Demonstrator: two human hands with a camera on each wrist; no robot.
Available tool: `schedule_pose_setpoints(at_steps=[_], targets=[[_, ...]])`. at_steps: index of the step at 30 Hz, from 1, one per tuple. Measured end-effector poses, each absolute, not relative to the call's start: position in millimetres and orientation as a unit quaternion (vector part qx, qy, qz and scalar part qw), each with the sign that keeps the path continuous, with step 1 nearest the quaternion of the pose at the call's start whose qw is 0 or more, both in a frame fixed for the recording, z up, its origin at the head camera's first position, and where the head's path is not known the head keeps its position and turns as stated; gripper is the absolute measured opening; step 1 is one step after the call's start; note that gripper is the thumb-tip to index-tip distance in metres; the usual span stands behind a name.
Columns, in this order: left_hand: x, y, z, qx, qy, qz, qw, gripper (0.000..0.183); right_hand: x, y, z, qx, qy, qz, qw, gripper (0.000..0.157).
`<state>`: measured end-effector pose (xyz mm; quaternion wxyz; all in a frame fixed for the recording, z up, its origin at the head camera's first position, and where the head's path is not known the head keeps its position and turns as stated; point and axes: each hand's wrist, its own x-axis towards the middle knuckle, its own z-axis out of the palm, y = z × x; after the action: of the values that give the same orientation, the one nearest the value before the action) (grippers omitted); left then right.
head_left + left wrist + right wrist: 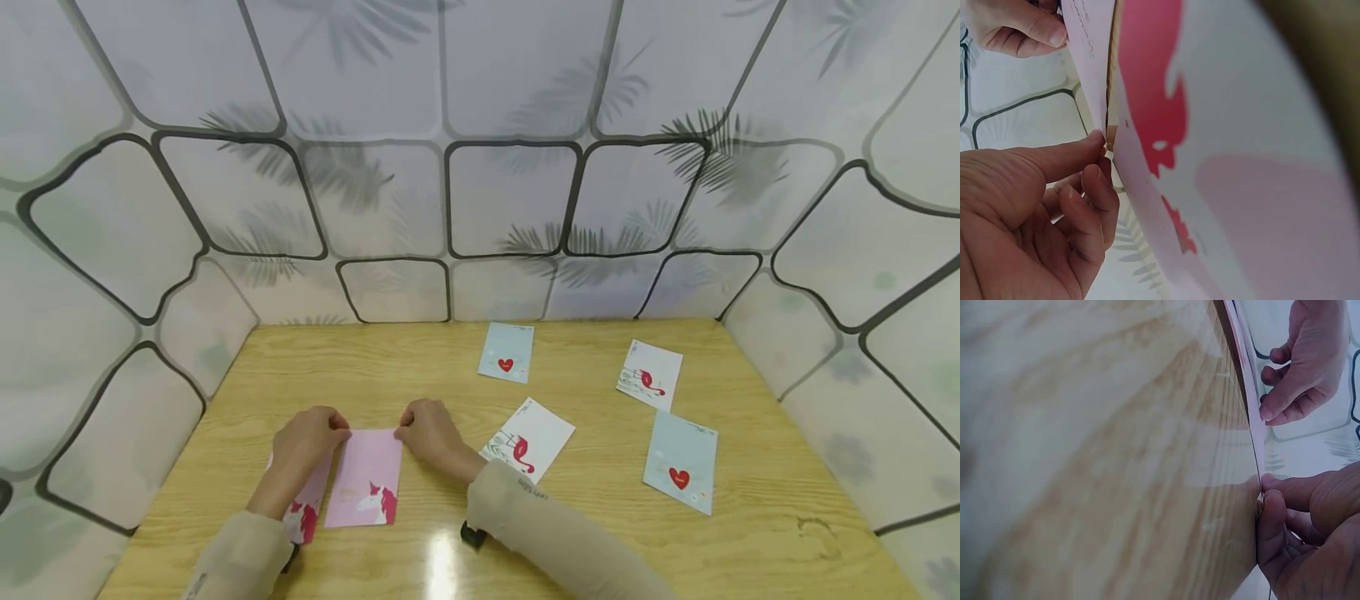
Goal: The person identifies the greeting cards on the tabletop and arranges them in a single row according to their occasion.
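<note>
A pink card with a unicorn (365, 479) lies on the wooden table between both hands. At its far left corner, the thumb and index finger of my left hand (302, 440) pinch the edge. My right hand (433, 435) pinches the far right corner; the right wrist view shows its thumb and curled finger meeting there. A second pink unicorn card (303, 510) sits just left of the first, partly covered by my left hand and forearm. Its red mane fills much of the left wrist view.
Right of my hands, a white flamingo card (542, 433) lies partly under my right sleeve. A blue heart card (507, 350) is near the back edge. Farther right are another flamingo card (651, 373) and a blue heart card (681, 461), their edges meeting. A patterned curtain (510, 200) surrounds the table.
</note>
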<state>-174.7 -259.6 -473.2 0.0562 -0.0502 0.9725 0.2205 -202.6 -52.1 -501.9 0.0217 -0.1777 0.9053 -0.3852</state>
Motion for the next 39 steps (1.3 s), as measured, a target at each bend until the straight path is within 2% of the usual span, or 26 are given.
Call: schedule_pose_setpoints(at_steps=[5,12,15,24,33,39], targets=[[-172,-259,-470,-0.050,0.972,0.224,0.048,0.013,-204,-49,-504,-0.185,0.892,-0.412,0.026,0.010],[-162,-258,-448,-0.024,0.969,0.245,-0.004,0.020,-199,-29,-494,-0.175,0.842,-0.494,0.129,0.017],[-159,-257,-439,0.001,0.965,0.261,-0.024,0.022,-196,-15,-487,-0.174,0.832,-0.507,0.144,0.024],[-150,-243,-430,0.032,0.951,0.304,-0.055,0.026,-193,46,-467,-0.198,0.813,-0.536,0.111,0.038],[-152,-217,-419,0.084,0.938,0.322,-0.096,0.026,-188,105,-445,-0.166,0.808,-0.560,0.073,0.034],[-161,-201,-418,0.110,0.932,0.333,-0.092,0.026,-186,136,-441,-0.139,0.810,-0.566,0.060,0.034]])
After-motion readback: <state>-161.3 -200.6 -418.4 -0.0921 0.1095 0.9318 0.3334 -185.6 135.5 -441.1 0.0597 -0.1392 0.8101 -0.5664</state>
